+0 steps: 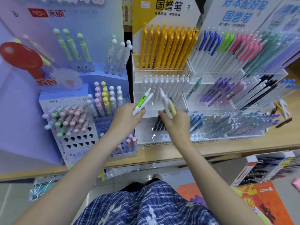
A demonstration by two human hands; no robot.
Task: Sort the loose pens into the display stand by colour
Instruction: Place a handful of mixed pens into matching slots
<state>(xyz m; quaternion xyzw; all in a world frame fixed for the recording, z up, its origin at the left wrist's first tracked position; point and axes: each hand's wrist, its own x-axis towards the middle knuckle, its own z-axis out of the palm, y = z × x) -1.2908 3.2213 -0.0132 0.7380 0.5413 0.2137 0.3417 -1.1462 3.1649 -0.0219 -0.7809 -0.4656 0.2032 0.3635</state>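
Right now the left hand (128,115) grips two pens between curled fingers (139,113): a green-barrelled pen (142,100) and a white pen (146,101) beside it, both tips pointing up and away toward the clear display stand (162,137). Just to the right, the right hand (176,121) holds a small bunch of pens (168,103), among them a white one and a pale yellow one; motion blur hides the exact number. A narrow open gap separates the two hands, and they do not touch each other.

Directly beyond the fingers stands a row of white pens (165,85) in the stand, about nine of them, and above that a packed row of yellow pens (168,46). Under the right hand a few dark pens (158,123) sit in the stand's lowest tier, beside several empty holes along its front edge. Farther right the compartments hold blue, green, pink, purple and black pens; a few loose pens (282,109) lie on the counter (243,146) past the stand's right edge. Left of the left hand, a blue stand (68,98) carries pastel ball-topped pens, with about a dozen empty holes in its front panel.
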